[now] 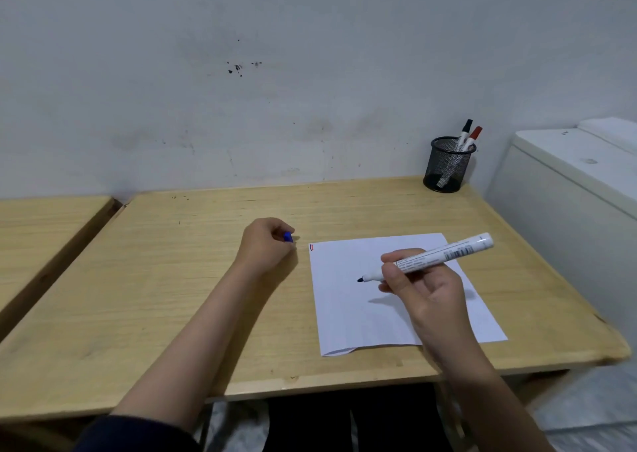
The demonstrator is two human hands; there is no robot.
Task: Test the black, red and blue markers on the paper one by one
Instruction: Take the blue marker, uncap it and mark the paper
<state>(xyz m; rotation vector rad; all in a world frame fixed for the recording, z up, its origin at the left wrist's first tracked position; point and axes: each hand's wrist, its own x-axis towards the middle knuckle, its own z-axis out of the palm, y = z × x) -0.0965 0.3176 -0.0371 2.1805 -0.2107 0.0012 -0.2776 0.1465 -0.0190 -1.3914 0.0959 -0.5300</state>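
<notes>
My right hand (422, 286) grips an uncapped white marker (444, 253) with a dark blue tip, which hovers just over the white paper (344, 313). The paper lies on the wooden table (206, 296), and small red and blue marks sit at its top left corner. My left hand (265, 244) rests on the table left of the paper, closed around the blue cap (288, 236). A black-capped marker (465, 131) and a red-capped marker (474, 137) stand in the black mesh pen cup (446, 167) at the table's back right.
A second wooden table (41, 231) stands to the left across a narrow gap. A white appliance (568, 182) stands close to the table's right side. The grey-white wall runs right behind the table.
</notes>
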